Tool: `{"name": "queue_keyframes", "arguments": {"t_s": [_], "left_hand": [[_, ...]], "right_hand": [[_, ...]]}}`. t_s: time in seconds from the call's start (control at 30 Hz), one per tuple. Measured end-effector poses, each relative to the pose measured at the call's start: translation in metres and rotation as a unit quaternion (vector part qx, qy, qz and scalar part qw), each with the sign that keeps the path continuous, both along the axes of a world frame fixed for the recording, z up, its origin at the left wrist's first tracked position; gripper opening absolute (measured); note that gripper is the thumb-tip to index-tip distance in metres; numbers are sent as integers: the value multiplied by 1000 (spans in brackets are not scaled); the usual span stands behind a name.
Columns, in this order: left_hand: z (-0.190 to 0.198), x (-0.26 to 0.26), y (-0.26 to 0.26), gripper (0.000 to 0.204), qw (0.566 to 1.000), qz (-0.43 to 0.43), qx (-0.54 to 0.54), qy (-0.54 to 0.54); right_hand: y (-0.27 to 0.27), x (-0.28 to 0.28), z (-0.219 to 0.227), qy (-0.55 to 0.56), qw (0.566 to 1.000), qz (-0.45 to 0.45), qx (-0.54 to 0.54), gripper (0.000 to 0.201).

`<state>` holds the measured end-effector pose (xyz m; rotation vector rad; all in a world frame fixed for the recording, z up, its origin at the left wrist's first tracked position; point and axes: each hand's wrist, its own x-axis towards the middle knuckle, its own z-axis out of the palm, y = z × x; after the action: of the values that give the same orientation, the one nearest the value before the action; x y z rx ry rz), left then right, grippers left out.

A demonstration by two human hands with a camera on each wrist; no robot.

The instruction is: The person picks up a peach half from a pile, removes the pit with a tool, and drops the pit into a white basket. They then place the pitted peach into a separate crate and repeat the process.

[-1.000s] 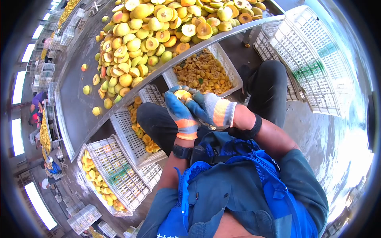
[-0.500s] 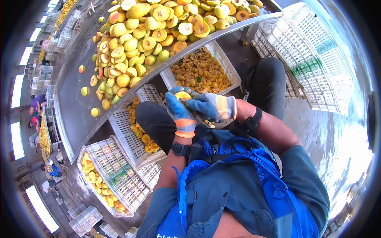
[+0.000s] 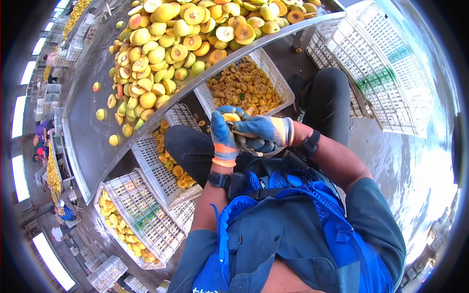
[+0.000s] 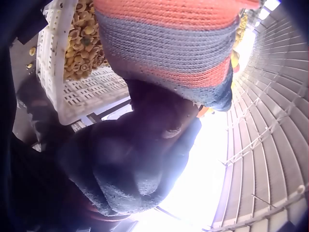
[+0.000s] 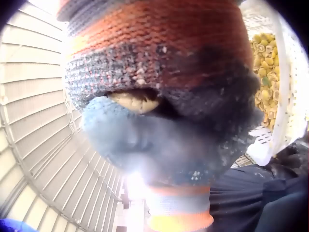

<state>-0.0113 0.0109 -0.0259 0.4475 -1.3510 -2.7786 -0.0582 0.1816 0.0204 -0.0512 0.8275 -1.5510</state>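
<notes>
Head view: could send loose pieces over the edge of the metal table (image 3: 85, 141) by brushing the fruit heap (image 3: 166, 53) with a sleeve. Farther out from the body than both hands, could miss the white crate (image 3: 276, 73) by loosening too soon over the floor. Now gripping with the left hand (image 3: 223, 139), fingers curled round the yellow fruit (image 3: 230, 117), and crowding in with the right hand (image 3: 261, 129); could nick or pinch a left fingertip by pushing with 2 hands so close, or bruise flesh by squeezing hard. Lying in the left hand's curl, near its far end, and just ahead of the right thumb. In the right wrist view, clamped inside right fingers around a pale object (image 5: 135, 102), too covered to identify.
</notes>
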Motion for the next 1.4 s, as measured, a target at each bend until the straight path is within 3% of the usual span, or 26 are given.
{"name": "queue_keyframes", "arguments": {"t_s": [0.03,0.17,0.23,0.27,0.37,0.4,0.43,0.47,0.57,0.6,0.63,0.67,0.7,0.73,0.77,0.83,0.87,0.93,0.97,1.0,1.03,1.07,1.1,1.17,1.37,1.4], "left_hand": [[-2,1,0,55,1000,-7,4,-4],[-8,2,-2,55,999,-16,38,0],[-6,4,-3,55,999,-5,46,8],[-4,3,-6,54,998,-24,-14,49],[0,7,-13,54,991,-61,-78,91],[-1,7,-15,54,996,-60,-21,60],[-1,8,-17,54,997,-60,35,26],[4,11,-18,50,999,-32,20,30],[51,9,-32,35,979,196,36,-51],[55,17,-48,30,913,244,-326,13],[60,25,-71,27,719,257,-642,75],[51,36,-112,27,789,292,-539,45],[50,49,-149,27,748,300,-592,24],[49,62,-186,28,702,308,-642,2],[56,69,-204,28,511,274,-815,-15],[63,53,-202,29,483,282,-829,6],[70,47,-199,29,468,284,-837,14],[90,-1,-154,27,680,189,-706,55],[77,-29,-152,27,658,125,-738,82],[62,-60,-138,27,723,87,-682,65],[50,-95,-125,32,742,64,-665,62],[37,-127,-116,40,711,42,-701,27],[38,-153,-109,52,637,-19,-769,-43],[42,-187,-96,66,604,-120,-772,-159],[24,-195,-94,68,670,-31,-731,-130],[3,-197,-108,63,740,6,-666,-93]], "right_hand": [[1,2,-3,-41,999,0,-18,46],[-5,7,-12,28,998,-19,44,45],[-7,9,-24,-52,997,-18,-48,44],[-8,8,-25,-89,992,-15,-93,43],[-10,9,-20,-118,986,12,-120,43],[-10,11,-14,-58,998,-3,-37,45],[-13,15,-14,-56,998,-7,-41,45],[-16,20,-16,-55,997,-13,-45,46],[-20,17,1,38,999,-20,-14,44],[-21,19,5,109,993,-41,25,44],[-22,19,7,183,979,-64,62,43],[-28,21,-20,323,934,-92,123,43],[-22,20,-31,514,833,-54,197,42],[-18,18,-44,556,791,9,255,42],[-16,17,-55,589,742,70,313,42],[-16,20,-68,559,779,12,283,42],[-14,21,-55,565,769,35,297,44],[-14,26,-68,566,770,42,289,44],[-12,24,-74,571,769,44,286,44],[-9,24,-75,570,774,16,275,43],[-7,23,-70,554,784,9,279,43],[-2,19,-58,539,793,2,284,42],[2,15,-51,524,801,-6,290,42],[7,15,-51,523,791,-36,314,41],[12,8,-36,504,807,-70,300,42],[8,5,-31,484,818,-67,304,37]]}}
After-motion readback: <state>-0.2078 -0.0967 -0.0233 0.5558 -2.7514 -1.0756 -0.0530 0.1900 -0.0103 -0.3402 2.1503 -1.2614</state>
